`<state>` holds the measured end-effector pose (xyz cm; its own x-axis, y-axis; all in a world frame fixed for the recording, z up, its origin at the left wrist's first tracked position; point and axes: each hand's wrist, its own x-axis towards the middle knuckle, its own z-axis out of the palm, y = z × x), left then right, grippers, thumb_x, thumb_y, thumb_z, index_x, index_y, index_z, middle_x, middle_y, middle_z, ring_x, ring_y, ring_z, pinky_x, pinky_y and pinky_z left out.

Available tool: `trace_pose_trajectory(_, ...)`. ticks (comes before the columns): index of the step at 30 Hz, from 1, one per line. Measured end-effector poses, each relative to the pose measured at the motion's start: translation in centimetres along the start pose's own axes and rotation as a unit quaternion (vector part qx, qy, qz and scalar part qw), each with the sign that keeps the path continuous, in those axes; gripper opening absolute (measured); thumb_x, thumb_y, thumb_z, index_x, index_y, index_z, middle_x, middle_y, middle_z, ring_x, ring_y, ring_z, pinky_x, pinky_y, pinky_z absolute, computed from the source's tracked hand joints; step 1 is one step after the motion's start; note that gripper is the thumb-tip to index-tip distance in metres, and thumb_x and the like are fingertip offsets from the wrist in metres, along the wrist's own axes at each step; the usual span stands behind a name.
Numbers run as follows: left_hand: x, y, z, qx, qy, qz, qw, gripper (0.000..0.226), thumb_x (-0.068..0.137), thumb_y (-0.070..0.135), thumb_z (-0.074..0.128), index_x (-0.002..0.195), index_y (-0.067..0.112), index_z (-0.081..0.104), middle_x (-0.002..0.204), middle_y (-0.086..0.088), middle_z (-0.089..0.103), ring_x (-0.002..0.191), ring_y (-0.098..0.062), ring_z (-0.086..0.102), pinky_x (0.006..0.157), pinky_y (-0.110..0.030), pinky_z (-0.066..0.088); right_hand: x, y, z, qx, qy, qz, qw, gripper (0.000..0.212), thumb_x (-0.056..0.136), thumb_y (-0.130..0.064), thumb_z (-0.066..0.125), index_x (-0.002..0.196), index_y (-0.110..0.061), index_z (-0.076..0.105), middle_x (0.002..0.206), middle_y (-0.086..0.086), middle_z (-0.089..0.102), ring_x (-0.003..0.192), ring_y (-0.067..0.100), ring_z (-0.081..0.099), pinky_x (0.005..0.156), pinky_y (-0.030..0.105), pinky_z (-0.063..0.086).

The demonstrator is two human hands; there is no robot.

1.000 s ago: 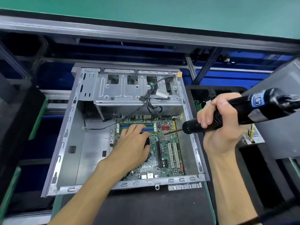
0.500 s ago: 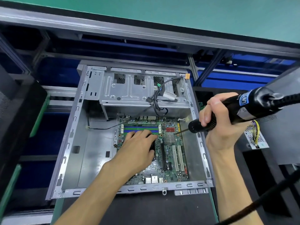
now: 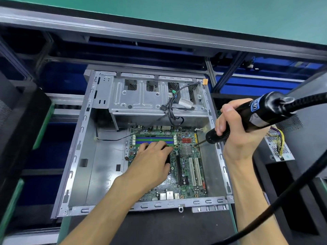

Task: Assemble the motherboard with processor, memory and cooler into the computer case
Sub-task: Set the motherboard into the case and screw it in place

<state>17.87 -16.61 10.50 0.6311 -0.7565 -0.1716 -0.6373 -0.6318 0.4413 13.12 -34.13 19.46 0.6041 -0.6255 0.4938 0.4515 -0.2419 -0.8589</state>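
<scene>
One computer case (image 3: 77,156) lies open on the table; one motherboard (image 3: 187,175) sits inside on its right half; left hand (image 3: 152,161) rests flat on the board, fingers straight, holding nothing; right hand (image 3: 237,131) grips one electric screwdriver (image 3: 254,115), bit tip on the board's right edge.
</scene>
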Motion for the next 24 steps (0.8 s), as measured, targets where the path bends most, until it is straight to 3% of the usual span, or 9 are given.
trace_pose_trajectory(13, 0.12, 0.00, 0.01, 0.001, -0.004, -0.003, 1.000, 0.051, 0.098, 0.034, 0.050, 0.147, 0.026, 0.042, 0.143, 0.005, 0.044, 0.133, -0.017, 0.039, 0.114, -0.040, 0.019, 0.23, 0.14, 0.23, -0.002, -0.011, 0.011, 1.000, 0.013, 0.086, -0.009, 0.065, 0.076, -0.012, 0.058, 0.053, -0.007, 0.051, 0.037, 0.019, 0.043, 0.046, 0.023, 0.037)
trace_pose_trajectory(20, 0.13, -0.05, 0.05, 0.002, -0.005, -0.002, 1.000, 0.052, 0.097, 0.035, 0.050, 0.147, 0.026, 0.042, 0.143, 0.005, 0.044, 0.132, -0.017, 0.039, 0.114, -0.041, 0.019, 0.27, 0.27, 0.71, -0.003, -0.030, 0.019, 0.999, 0.024, 0.087, -0.010, 0.066, 0.074, -0.030, 0.065, 0.051, -0.008, 0.051, 0.037, 0.018, 0.044, 0.045, 0.024, 0.037)
trace_pose_trajectory(24, 0.15, -0.12, 0.15, 0.002, -0.004, -0.003, 1.000, 0.052, 0.097, 0.035, 0.051, 0.147, 0.026, 0.042, 0.142, 0.005, 0.045, 0.131, -0.018, 0.040, 0.114, -0.041, 0.019, 0.36, 0.48, 0.78, -0.014, -0.041, 0.035, 0.998, 0.022, 0.088, -0.014, 0.068, 0.075, -0.031, 0.066, 0.051, -0.009, 0.051, 0.037, 0.018, 0.043, 0.047, 0.025, 0.038)
